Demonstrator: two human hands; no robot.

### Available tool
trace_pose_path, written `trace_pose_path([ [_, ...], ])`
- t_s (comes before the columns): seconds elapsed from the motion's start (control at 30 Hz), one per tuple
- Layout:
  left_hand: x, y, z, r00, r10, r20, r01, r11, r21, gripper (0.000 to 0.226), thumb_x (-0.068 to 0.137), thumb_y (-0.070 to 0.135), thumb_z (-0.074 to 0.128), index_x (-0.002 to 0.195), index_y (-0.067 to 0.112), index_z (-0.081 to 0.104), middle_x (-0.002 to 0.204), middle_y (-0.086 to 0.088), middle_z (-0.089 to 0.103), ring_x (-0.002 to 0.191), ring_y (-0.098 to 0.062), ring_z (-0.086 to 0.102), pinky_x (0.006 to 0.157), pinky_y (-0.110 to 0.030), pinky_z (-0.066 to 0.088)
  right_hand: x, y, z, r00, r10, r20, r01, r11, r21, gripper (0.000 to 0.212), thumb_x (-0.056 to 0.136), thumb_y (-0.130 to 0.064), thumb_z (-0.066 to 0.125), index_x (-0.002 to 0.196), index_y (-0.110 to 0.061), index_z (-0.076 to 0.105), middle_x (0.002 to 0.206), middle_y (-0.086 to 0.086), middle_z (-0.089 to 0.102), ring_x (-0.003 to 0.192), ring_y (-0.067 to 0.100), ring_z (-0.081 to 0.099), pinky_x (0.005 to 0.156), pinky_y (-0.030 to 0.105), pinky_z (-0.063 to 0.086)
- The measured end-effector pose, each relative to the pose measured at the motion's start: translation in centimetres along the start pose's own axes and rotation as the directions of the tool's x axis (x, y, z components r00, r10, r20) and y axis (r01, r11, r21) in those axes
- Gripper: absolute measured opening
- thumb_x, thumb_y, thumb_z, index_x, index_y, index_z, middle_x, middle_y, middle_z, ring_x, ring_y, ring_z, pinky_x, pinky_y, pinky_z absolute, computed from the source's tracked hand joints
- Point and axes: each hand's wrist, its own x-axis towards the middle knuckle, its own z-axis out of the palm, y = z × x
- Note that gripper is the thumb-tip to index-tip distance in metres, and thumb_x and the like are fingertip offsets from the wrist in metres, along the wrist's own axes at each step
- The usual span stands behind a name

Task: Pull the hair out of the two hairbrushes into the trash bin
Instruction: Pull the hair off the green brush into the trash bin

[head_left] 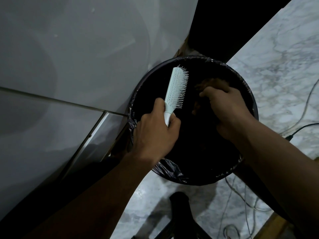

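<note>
A round black trash bin (248, 94) lined with a dark plastic bag stands on the floor at the centre of the head view. My left hand (155, 133) grips the handle of a pale hairbrush (176, 88) and holds it over the bin, bristles facing right. The bristles look bare. My right hand (227, 107) is over the bin's right half, fingers closed around a brown clump of hair (213, 83) that shows above and below the knuckles. Only one hairbrush is in view.
A large white appliance or cabinet (69, 66) fills the left side, touching the bin. Marble floor (284, 66) lies to the right with several thin cables (303, 125) across it. A dark object (181, 213) stands near the bottom centre.
</note>
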Motion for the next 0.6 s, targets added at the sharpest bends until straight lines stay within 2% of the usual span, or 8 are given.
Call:
trace_pose_path([
  [0.1, 0.1, 0.0, 0.0, 1.000, -0.014, -0.010, 0.014, 1.000, 0.012, 0.024, 0.095, 0.040, 0.052, 0.090, 0.029, 0.032, 0.072, -0.003, 0.062, 0.062, -0.028, 0.061, 0.054, -0.039, 0.047, 0.1, 0.5, 0.2, 0.998, 0.067, 0.002, -0.066, 0.987, -0.146, 0.019, 0.079, -0.012, 0.075, 0.098, -0.009, 0.075, 0.088, 0.017, 0.076, 0.075, 0.033, 0.073, 0.072, 0.043, 0.063],
  [0.2, 0.1, 0.0, -0.1, 1.000, -0.015, -0.007, 0.016, 1.000, 0.026, 0.023, 0.096, 0.040, 0.052, 0.092, 0.028, 0.033, 0.075, -0.003, 0.064, 0.063, -0.026, 0.061, 0.054, -0.037, 0.046, 0.4, 1.2, 0.1, 0.996, 0.056, -0.074, -0.083, 0.890, -0.449, 0.079, 0.046, -0.047, 0.081, 0.119, -0.021, 0.065, 0.123, 0.015, 0.066, 0.108, 0.037, 0.067, 0.092, 0.052, 0.058],
  [0.27, 0.1, 0.1, -0.2, 1.000, 0.001, -0.012, -0.001, 1.000, 0.028, 0.023, 0.096, 0.039, 0.053, 0.092, 0.027, 0.034, 0.074, -0.001, 0.064, 0.061, -0.024, 0.061, 0.052, -0.033, 0.041, 0.5, 1.4, 0.0, 0.997, 0.034, -0.067, -0.066, 0.830, -0.554, 0.096, 0.049, -0.052, 0.077, 0.138, -0.027, 0.050, 0.142, 0.010, 0.047, 0.127, 0.035, 0.053, 0.103, 0.051, 0.050],
  [0.33, 0.0, 0.2, -0.3, 1.000, 0.025, -0.008, -0.025, 0.999, 0.037, 0.021, 0.097, 0.039, 0.053, 0.094, 0.027, 0.035, 0.074, 0.000, 0.064, 0.060, -0.022, 0.061, 0.052, -0.031, 0.039, 0.6, 1.2, -0.2, 0.999, -0.051, -0.017, 0.037, 0.879, -0.475, 0.083, 0.066, -0.043, 0.069, 0.144, -0.029, 0.047, 0.139, 0.004, 0.052, 0.120, 0.027, 0.059, 0.093, 0.040, 0.056],
  [0.4, -0.1, 0.4, -0.4, 0.998, 0.068, 0.011, -0.068, 0.996, 0.062, 0.019, 0.097, 0.039, 0.053, 0.098, 0.027, 0.037, 0.074, 0.001, 0.065, 0.059, -0.022, 0.062, 0.052, -0.032, 0.041, 0.4, 0.7, -0.1, 0.994, -0.094, 0.051, 0.105, 0.949, -0.296, 0.051, 0.087, -0.021, 0.056, 0.138, -0.029, 0.055, 0.121, -0.006, 0.064, 0.098, 0.010, 0.067, 0.071, 0.020, 0.057],
  [0.43, -0.3, 0.5, -0.4, 0.995, 0.092, 0.025, -0.094, 0.993, 0.073, 0.019, 0.097, 0.039, 0.053, 0.100, 0.026, 0.039, 0.075, 0.002, 0.065, 0.059, -0.023, 0.062, 0.053, -0.033, 0.044, 0.3, 0.4, -0.1, 0.993, -0.084, 0.083, 0.100, 0.974, -0.203, 0.043, 0.091, -0.014, 0.049, 0.130, -0.027, 0.062, 0.114, -0.009, 0.069, 0.094, 0.008, 0.068, 0.068, 0.017, 0.056],
  [0.5, -0.5, 0.8, -0.4, 0.990, 0.135, 0.046, -0.139, 0.987, 0.080, 0.019, 0.097, 0.038, 0.054, 0.104, 0.025, 0.042, 0.074, 0.003, 0.064, 0.059, -0.023, 0.063, 0.054, -0.036, 0.050, 0.6, 0.4, 0.1, 0.993, -0.018, 0.118, 0.018, 1.000, 0.002, 0.039, 0.092, -0.018, 0.044, 0.118, -0.025, 0.072, 0.109, -0.003, 0.076, 0.096, 0.016, 0.072, 0.070, 0.027, 0.057],
  [0.6, -0.5, 0.8, -0.4, 0.985, 0.167, 0.040, -0.169, 0.983, 0.067, 0.019, 0.097, 0.036, 0.056, 0.105, 0.024, 0.044, 0.070, 0.005, 0.062, 0.057, -0.023, 0.061, 0.054, -0.035, 0.049, 0.8, 0.6, 0.1, 0.987, 0.036, 0.159, -0.052, 0.994, 0.100, 0.042, 0.094, -0.033, 0.043, 0.119, -0.020, 0.073, 0.106, 0.004, 0.078, 0.093, 0.024, 0.073, 0.074, 0.038, 0.059],
])
